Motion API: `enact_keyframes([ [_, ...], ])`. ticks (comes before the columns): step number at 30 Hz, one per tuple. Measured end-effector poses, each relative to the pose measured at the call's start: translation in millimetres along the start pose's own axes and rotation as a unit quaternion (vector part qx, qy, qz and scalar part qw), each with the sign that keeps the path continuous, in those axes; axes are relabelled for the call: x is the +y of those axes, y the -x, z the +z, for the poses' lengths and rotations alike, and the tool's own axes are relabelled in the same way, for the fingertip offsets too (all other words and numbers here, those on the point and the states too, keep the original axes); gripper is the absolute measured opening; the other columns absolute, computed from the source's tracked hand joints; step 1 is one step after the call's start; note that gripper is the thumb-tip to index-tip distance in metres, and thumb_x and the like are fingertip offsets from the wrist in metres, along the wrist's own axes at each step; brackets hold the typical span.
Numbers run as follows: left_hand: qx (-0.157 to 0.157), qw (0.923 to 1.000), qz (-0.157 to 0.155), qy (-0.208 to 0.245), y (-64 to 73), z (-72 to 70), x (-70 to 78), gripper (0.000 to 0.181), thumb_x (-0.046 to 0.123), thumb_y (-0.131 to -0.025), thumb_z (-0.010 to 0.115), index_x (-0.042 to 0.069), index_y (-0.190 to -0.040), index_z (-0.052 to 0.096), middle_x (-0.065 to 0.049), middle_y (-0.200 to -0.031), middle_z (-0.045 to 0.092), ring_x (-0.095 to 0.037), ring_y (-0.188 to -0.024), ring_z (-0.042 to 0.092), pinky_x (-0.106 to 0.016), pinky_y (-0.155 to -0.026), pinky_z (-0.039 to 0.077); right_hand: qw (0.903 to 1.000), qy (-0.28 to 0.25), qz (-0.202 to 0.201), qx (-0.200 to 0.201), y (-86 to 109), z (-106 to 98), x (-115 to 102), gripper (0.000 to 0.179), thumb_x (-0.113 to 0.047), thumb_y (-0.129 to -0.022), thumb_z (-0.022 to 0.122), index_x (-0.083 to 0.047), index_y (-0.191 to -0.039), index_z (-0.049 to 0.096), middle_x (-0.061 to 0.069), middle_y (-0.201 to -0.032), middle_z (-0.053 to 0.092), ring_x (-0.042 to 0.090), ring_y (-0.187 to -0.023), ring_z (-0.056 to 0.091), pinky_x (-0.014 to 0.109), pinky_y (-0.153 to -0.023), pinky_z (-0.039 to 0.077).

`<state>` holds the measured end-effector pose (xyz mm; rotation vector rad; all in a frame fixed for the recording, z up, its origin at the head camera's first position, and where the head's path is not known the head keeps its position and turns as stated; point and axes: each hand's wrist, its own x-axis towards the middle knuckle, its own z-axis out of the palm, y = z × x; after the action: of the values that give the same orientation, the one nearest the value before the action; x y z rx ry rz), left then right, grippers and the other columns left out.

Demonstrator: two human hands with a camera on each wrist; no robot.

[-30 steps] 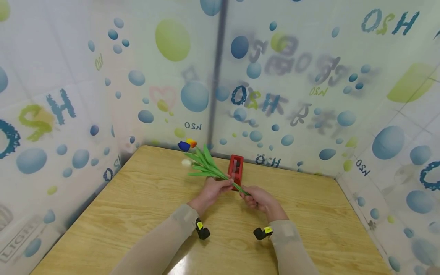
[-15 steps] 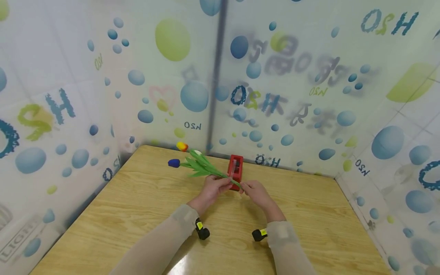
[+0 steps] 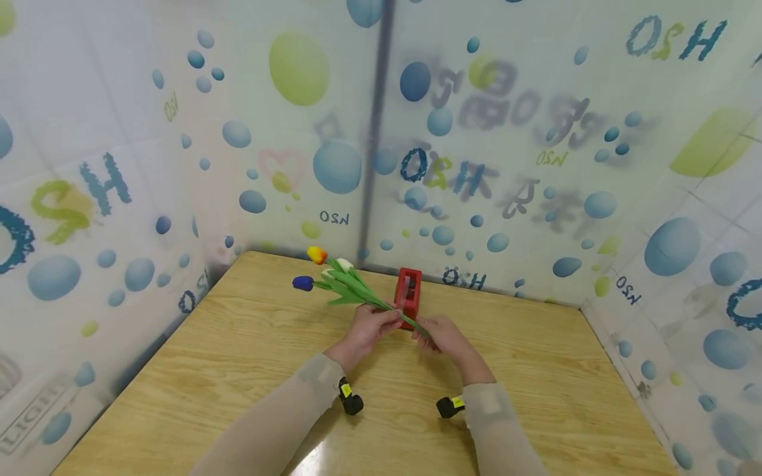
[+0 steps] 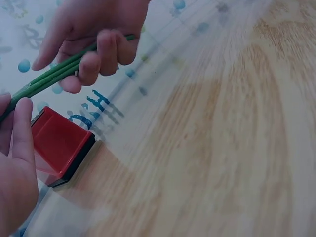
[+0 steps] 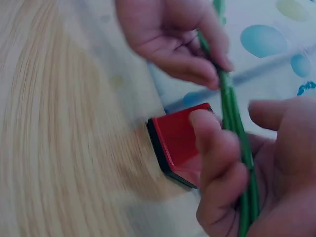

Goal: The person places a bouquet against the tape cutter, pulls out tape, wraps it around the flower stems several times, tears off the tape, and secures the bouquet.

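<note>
A bunch of tulips [image 3: 351, 285] lies slantwise across both hands, with a blue bloom [image 3: 303, 283], a yellow-orange one and white ones at its left end. My left hand [image 3: 368, 329] pinches the green stems just below the leaves. Lower down, the fingers of my right hand [image 3: 445, 337] curl round the stem ends; in the right wrist view its thumb stands off the stems [image 5: 234, 111]. Behind the stems, a red tape dispenser [image 4: 61, 140] with a black base and a toothed edge sits on the table, partly covered by the hands and stems.
The light wooden table [image 3: 262, 370] reaches back to a curtain [image 3: 512, 132] printed with blue and green dots, which also hangs at both sides. Each wrist carries a small black camera [image 3: 351, 402] over a beige sleeve.
The bunch has turned in the hands: the blue bloom has swung down and left, while a white one has come up on the right. My right hand has shifted slightly along the stems.
</note>
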<state>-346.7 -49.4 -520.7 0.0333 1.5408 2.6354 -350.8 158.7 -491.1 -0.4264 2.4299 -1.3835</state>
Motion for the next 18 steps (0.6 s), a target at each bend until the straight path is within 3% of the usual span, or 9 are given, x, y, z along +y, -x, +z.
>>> enact_keyframes([
  [3,-0.016,0.9997,0.003,-0.016,-0.1,-1.4,-0.4,0.008,-0.007,-0.099,0.069,0.001,-0.099,0.071,0.001,-0.086,0.076,-0.009,-0.077,0.077,-0.022,-0.076,0.067,0.9919,-0.094,0.071,-0.048,0.7,-2.5,4.3,0.062,-0.044,-0.117,0.036,-0.005,-0.089,0.075,-0.006,-0.061,0.057,0.006,-0.048,0.038,0.020,-0.045,0.031],
  [5,-0.020,0.9996,0.003,-0.021,0.2,-1.6,-0.3,0.009,-0.006,-0.099,0.069,0.002,-0.098,0.071,0.001,-0.086,0.077,-0.010,-0.077,0.077,-0.023,-0.075,0.067,0.9854,-0.126,0.092,-0.067,1.3,-4.0,5.8,0.059,-0.042,-0.117,0.035,-0.008,-0.087,0.072,-0.009,-0.060,0.050,0.005,-0.048,0.034,0.019,-0.044,0.027],
  [9,-0.021,0.9996,0.007,-0.019,1.7,-0.1,1.2,0.009,-0.006,-0.100,0.068,0.002,-0.099,0.071,0.001,-0.087,0.078,-0.009,-0.077,0.076,-0.022,-0.075,0.067,0.9742,-0.184,0.102,-0.083,0.9,-4.0,6.5,0.046,-0.035,-0.117,0.038,-0.009,-0.088,0.064,-0.011,-0.060,0.042,0.004,-0.049,0.029,0.019,-0.045,0.025],
  [14,-0.017,0.9996,0.018,-0.014,1.1,0.2,1.3,0.007,-0.006,-0.099,0.068,0.000,-0.101,0.072,0.000,-0.090,0.078,-0.009,-0.078,0.076,-0.022,-0.075,0.067,0.9645,-0.225,0.108,-0.085,-1.3,-2.4,6.3,0.045,-0.033,-0.118,0.038,-0.010,-0.087,0.062,-0.012,-0.059,0.043,0.003,-0.047,0.027,0.018,-0.044,0.024],
  [16,-0.014,0.9997,0.017,-0.010,0.7,0.0,1.2,0.007,-0.006,-0.099,0.069,0.000,-0.101,0.072,0.000,-0.090,0.078,-0.009,-0.078,0.076,-0.022,-0.075,0.067,0.9684,-0.214,0.103,-0.074,-2.4,-1.9,6.4,0.045,-0.033,-0.118,0.039,-0.008,-0.088,0.063,-0.012,-0.059,0.043,0.004,-0.047,0.028,0.019,-0.044,0.024],
  [18,-0.011,0.9998,0.014,-0.003,0.0,-0.5,1.0,0.007,-0.006,-0.099,0.069,0.000,-0.100,0.072,0.000,-0.090,0.078,-0.009,-0.078,0.077,-0.022,-0.076,0.067,0.9801,-0.172,0.083,-0.054,-3.5,-1.0,5.6,0.046,-0.033,-0.117,0.042,-0.003,-0.090,0.064,-0.010,-0.058,0.041,0.006,-0.047,0.027,0.020,-0.044,0.024],
])
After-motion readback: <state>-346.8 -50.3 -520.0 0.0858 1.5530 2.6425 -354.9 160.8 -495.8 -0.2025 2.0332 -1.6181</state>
